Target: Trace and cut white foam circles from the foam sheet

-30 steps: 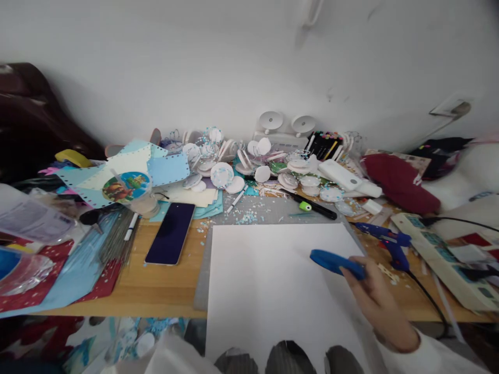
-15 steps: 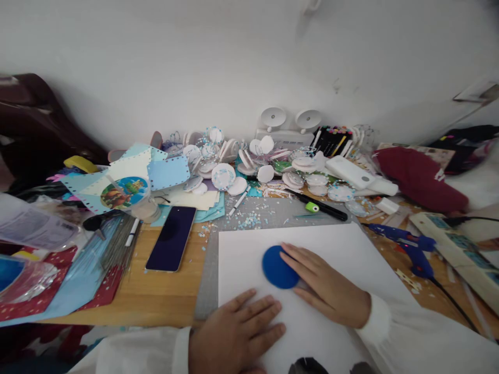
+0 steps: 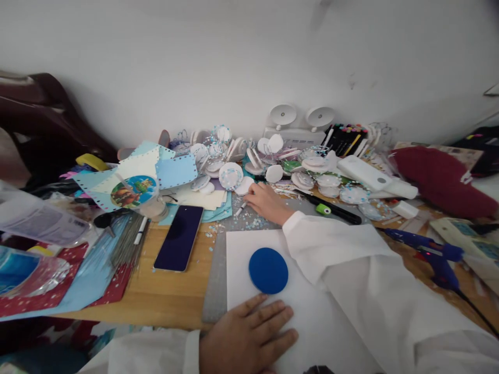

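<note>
A flat blue disc (image 3: 268,270) lies on a large white sheet of paper (image 3: 312,317). My left hand (image 3: 249,332) rests flat on the sheet just below the disc, fingers spread. At the back edge of the grey mat (image 3: 216,291), my right hand (image 3: 268,202) has its fingers closed around the upper end of a white marker pen (image 3: 241,209). The pen's lower end shows beside bits of cut paper. My right sleeve crosses over the sheet and hides part of it.
White discs with beaded wire (image 3: 231,176) are heaped along the wall. A phone (image 3: 178,238) lies left of the mat. To the right are a black-handled tool (image 3: 339,209), a blue glue gun (image 3: 429,252) with a cord, a power strip (image 3: 448,226) and a maroon cap (image 3: 440,179).
My right hand has left the blue disc and moved back to the marker pen, closing on it. The disc is now uncovered. My left hand stays flat on the paper.
</note>
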`<state>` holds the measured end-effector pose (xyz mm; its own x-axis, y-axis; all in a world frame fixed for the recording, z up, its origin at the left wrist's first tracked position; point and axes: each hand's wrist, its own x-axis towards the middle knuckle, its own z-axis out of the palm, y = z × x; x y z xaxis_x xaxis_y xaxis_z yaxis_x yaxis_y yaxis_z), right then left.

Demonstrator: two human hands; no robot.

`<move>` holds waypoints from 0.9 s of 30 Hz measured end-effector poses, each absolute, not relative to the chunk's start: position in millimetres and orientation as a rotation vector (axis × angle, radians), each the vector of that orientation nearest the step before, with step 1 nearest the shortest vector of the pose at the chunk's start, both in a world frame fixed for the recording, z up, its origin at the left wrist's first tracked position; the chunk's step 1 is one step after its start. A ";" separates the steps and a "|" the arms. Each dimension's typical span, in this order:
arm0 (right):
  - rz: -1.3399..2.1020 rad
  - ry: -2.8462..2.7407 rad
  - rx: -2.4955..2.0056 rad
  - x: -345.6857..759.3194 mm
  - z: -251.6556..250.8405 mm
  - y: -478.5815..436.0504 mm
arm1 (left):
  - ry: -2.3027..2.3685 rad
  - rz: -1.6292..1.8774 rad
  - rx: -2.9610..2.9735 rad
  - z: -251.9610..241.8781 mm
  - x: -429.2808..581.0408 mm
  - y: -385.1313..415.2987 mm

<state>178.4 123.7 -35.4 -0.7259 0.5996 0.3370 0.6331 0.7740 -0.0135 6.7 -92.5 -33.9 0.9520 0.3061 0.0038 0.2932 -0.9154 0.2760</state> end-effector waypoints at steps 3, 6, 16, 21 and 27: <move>-0.219 -2.685 -0.888 170.2 -31.9 125.4 | 0.457 0.083 2.780 -34.5 7.8 -92.3; -0.268 -2.679 -0.861 181.1 -15.5 107.4 | 0.428 0.114 2.658 -33.9 5.2 -93.2; -0.449 -2.769 -0.531 233.3 39.8 -20.7 | 1.071 0.701 1.927 14.8 -4.4 -66.0; -0.576 -2.743 -0.353 223.1 39.7 -55.5 | 0.866 0.519 2.260 33.1 4.3 -69.1; 0.197 -2.244 -0.945 284.5 46.2 -49.9 | 1.189 0.637 1.782 44.3 -42.2 -88.5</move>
<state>284.5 -49.9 46.2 -0.5015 0.6793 0.5357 0.5755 0.7243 -0.3796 -42.2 -88.5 44.3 0.4113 0.9100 -0.0518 0.4609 -0.1586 0.8732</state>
